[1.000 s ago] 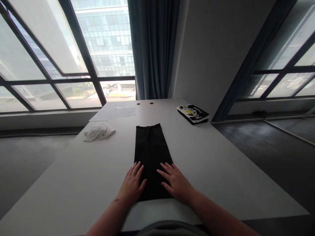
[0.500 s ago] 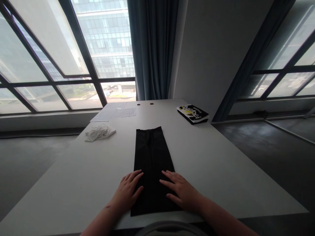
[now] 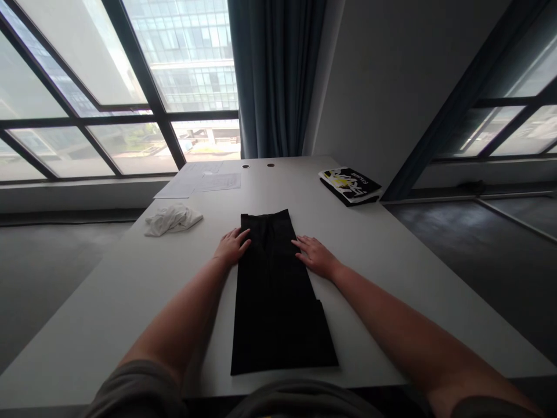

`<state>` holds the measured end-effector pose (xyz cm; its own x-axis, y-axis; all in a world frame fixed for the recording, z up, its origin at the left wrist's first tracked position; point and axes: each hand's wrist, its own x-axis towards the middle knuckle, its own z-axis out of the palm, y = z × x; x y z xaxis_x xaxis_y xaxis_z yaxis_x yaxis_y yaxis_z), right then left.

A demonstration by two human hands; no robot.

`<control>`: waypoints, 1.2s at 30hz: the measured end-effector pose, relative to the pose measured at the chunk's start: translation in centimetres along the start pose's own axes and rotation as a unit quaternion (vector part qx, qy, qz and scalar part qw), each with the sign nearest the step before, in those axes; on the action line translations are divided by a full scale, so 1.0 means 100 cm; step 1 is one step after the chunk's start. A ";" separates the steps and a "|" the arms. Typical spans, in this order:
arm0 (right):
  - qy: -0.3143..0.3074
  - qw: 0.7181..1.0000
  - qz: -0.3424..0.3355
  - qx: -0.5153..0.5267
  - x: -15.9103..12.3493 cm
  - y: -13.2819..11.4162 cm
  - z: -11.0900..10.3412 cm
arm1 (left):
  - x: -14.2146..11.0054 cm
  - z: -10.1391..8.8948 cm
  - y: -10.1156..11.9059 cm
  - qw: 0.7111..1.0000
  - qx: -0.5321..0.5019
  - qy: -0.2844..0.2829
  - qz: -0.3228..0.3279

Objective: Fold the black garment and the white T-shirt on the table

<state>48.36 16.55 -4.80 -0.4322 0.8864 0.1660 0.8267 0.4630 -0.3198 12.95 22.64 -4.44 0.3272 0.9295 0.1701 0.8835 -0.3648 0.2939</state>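
A long black folded garment (image 3: 274,290) lies flat along the middle of a white table (image 3: 391,278), running from the near edge away from me. My left hand (image 3: 232,247) rests flat at the garment's left edge near its far end, fingers stretched out. My right hand (image 3: 315,255) lies flat at the right edge, fingers also spread. Both arms reach forward on either side of the cloth. Neither hand holds anything.
A crumpled white cloth (image 3: 172,219) lies at the left of the table. Paper sheets (image 3: 200,183) sit at the far left end. A black, white and yellow printed packet (image 3: 350,183) lies at the far right. Windows and a dark curtain (image 3: 274,75) stand behind.
Both hands have slid from the garment's near end up along its sides toward the far end. The arms are now stretched out.
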 end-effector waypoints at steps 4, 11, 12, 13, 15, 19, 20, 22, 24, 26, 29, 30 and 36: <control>-0.011 0.999 0.030 -0.008 0.061 0.018 0.006 | 0.053 0.013 -0.005 1.000 -0.015 0.003 -0.016; 0.045 0.995 0.080 0.035 0.132 0.043 0.012 | 0.104 0.021 -0.021 0.999 -0.020 0.014 -0.039; 0.052 0.994 0.085 0.038 0.136 0.045 0.012 | 0.107 0.022 -0.023 0.999 -0.022 0.018 -0.037; 0.059 0.993 0.090 0.042 0.139 0.047 0.012 | 0.109 0.022 -0.025 0.999 -0.024 0.022 -0.036; 0.071 0.992 0.095 0.049 0.140 0.048 0.011 | 0.110 0.021 -0.027 0.999 -0.031 0.030 -0.031; 0.133 0.977 0.110 0.128 0.132 0.044 0.008 | 0.105 0.019 -0.025 0.995 -0.076 0.062 0.002; 0.154 0.968 0.115 0.161 0.129 0.041 0.008 | 0.103 0.018 -0.023 0.993 -0.094 0.076 0.015; 0.186 0.949 0.113 0.226 0.125 0.035 0.007 | 0.100 0.017 -0.018 0.984 -0.131 0.113 0.037; 0.211 0.931 0.096 0.282 0.119 0.028 0.007 | 0.094 0.014 -0.012 0.973 -0.167 0.152 0.046; 0.234 0.912 0.080 0.326 0.111 0.020 0.007 | 0.083 0.009 -0.006 0.958 -0.208 0.192 0.049; 0.262 0.894 0.074 0.355 0.089 0.008 0.003 | 0.054 -0.001 0.003 0.939 -0.250 0.228 0.062; 0.267 0.894 0.067 0.354 0.079 0.004 0.001 | 0.041 -0.004 0.005 0.936 -0.255 0.232 0.070; 0.166 0.934 -0.030 0.315 0.011 -0.015 -0.012 | -0.038 -0.022 0.008 0.957 -0.221 0.127 0.136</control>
<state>47.09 16.85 -2.99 -0.2486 0.8589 0.4478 0.3835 0.5118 -0.7688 11.71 18.68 -2.78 0.3832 0.7735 0.5048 0.5295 -0.6318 0.5661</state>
